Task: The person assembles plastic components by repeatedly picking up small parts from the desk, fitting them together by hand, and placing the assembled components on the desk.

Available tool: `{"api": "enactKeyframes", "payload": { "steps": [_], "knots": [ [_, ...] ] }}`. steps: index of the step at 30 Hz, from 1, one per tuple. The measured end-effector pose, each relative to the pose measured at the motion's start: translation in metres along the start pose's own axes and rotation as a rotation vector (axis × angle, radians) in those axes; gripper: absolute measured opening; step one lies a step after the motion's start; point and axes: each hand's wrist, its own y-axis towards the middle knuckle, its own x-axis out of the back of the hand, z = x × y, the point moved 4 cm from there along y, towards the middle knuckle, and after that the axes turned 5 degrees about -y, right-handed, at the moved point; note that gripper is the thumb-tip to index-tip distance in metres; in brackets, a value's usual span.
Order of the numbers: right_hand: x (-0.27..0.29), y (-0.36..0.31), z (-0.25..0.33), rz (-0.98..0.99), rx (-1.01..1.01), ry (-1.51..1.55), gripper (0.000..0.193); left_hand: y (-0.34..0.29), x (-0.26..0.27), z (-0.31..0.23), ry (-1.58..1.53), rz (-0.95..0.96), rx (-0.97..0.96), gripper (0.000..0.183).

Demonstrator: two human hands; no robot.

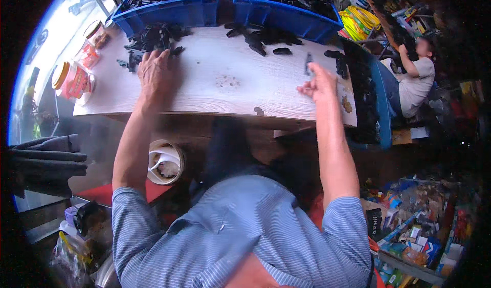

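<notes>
My left hand reaches onto the near edge of a pile of small black plastic parts at the table's left. Its fingers are spread, and their tips touch the parts. At the right side of the table, my right hand pinches a slim black plastic part between thumb and forefinger, pointing it away from me. The other fingers of this hand are curled. Beyond lies a second, looser group of black parts. A few more parts rest near the right edge, beside my right hand.
Two blue crates full of black parts stand behind the white table. Jars line its left edge. A blue bin adjoins the right edge. Another person sits beyond it. A white bucket stands below.
</notes>
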Motion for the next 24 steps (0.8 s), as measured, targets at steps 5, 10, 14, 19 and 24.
{"api": "enactKeyframes", "payload": {
  "steps": [5, 10, 14, 19, 24],
  "knots": [
    [0.052, 0.033, 0.022, -0.281, 0.044, 0.116, 0.032, -0.009, -0.002, -0.011, -0.070, 0.033, 0.039, 0.028],
    [0.035, 0.040, 0.016, -0.134, 0.194, -0.070, 0.046, -0.012, 0.004, -0.072, -0.172, 0.216, -0.079, 0.036],
    [-0.013, 0.035, 0.014, 0.024, 0.226, -0.266, 0.052, -0.011, -0.002, -0.100, -0.162, 0.310, -0.159, 0.026],
    [-0.048, 0.034, 0.020, 0.090, 0.286, -0.512, 0.058, -0.004, -0.010, -0.119, -0.204, 0.385, -0.173, 0.017],
    [-0.069, 0.025, 0.026, 0.085, 0.400, -0.838, 0.050, -0.009, -0.005, -0.133, -0.274, 0.380, -0.168, 0.020]
  ]
}}
